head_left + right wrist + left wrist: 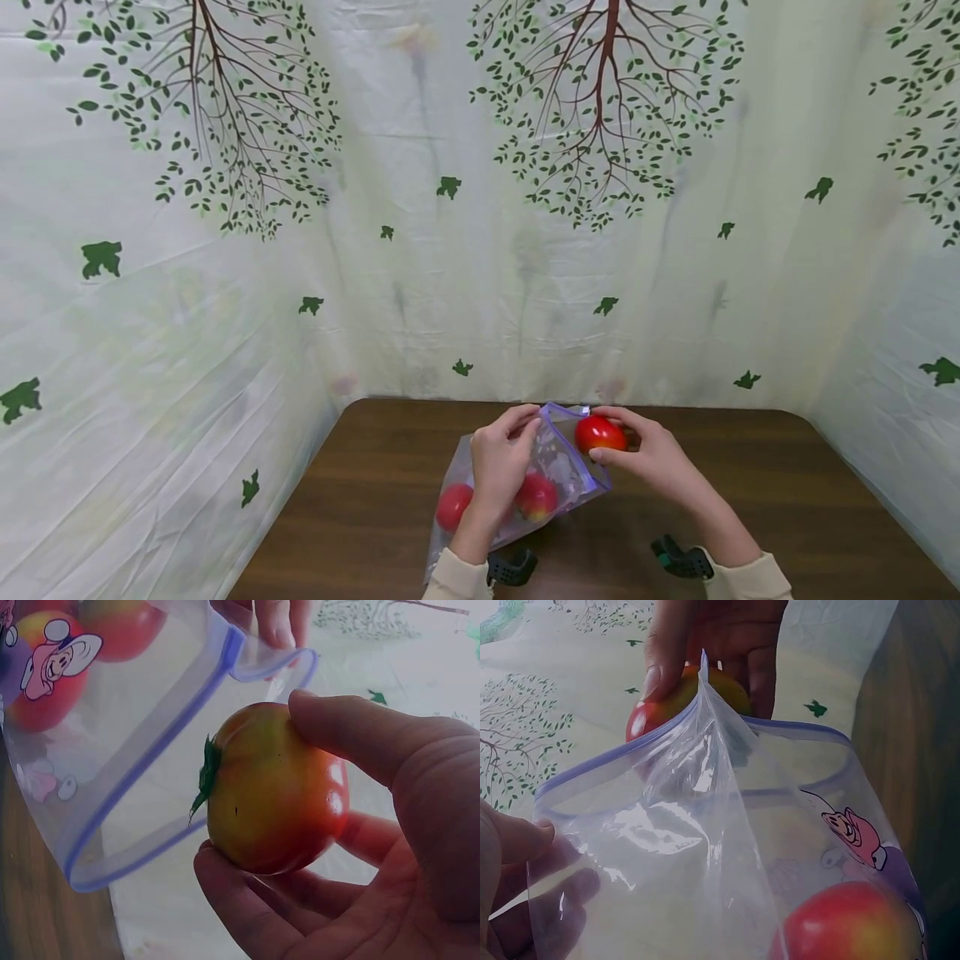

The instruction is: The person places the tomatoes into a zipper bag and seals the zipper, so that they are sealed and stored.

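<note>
A clear zip bag [567, 475] with a purple-blue zip rim and cartoon prints lies tilted above the table, its mouth spread toward the right. My left hand [501, 458] pinches the bag's edge near the mouth, thumb against the plastic [525, 838]. Between the thumb and fingers of my right hand [654, 454] is a shiny red-and-yellow tomato [274, 791] with a green leafy top, held right at the bag's mouth with the top facing it. Inside the bag sit several round red-yellow fruits [537, 497]; my left hand and wrist partly hide them.
The brown wooden table [337, 500] extends on both sides of the bag. A pale curtain [525, 317] printed with trees and leaves stands behind it and at the sides. Dark bands [681, 558] circle both wrists, below cream sleeves.
</note>
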### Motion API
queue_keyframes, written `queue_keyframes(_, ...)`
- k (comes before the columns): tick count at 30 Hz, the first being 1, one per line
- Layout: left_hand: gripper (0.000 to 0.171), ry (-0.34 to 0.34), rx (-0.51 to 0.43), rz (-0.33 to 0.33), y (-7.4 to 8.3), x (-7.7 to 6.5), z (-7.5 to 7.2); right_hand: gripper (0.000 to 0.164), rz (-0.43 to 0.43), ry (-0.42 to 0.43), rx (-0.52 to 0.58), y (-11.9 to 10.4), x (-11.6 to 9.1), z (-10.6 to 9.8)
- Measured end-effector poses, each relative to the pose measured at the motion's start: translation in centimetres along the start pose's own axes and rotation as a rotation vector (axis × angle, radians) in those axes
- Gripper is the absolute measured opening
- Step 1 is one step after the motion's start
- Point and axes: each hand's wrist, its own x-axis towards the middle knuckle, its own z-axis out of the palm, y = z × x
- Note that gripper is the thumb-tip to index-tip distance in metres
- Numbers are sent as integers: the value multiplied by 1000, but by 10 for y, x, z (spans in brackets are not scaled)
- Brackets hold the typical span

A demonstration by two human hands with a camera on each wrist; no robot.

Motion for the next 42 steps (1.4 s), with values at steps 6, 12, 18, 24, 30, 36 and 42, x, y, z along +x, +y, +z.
queue_keyframes(6,19,-7,-8,14,0,0,0,60,27,-26,18,-2,3,6)
queue_keyframes(12,20,-28,-9,15,0,-1,1,58,33,-45,30,-5,5,11)
queue_keyframes(18,19,-31,-5,-1,1,-2,1,56,94,-57,87,-4,7,16)
queue_keyframes(24,19,-32,-7,-2,2,-1,1,58,113,-115,194,0,12,20)
queue_keyframes(30,19,-27,-5,8,1,-2,1,61,162,-201,319,6,16,24)
queue_keyframes(36,19,-39,-6,-3,-1,-3,1,63,211,-237,459,13,17,31)
queue_keyframes(42,16,-22,6,22,-2,-2,2,64,206,-262,563,10,15,35)
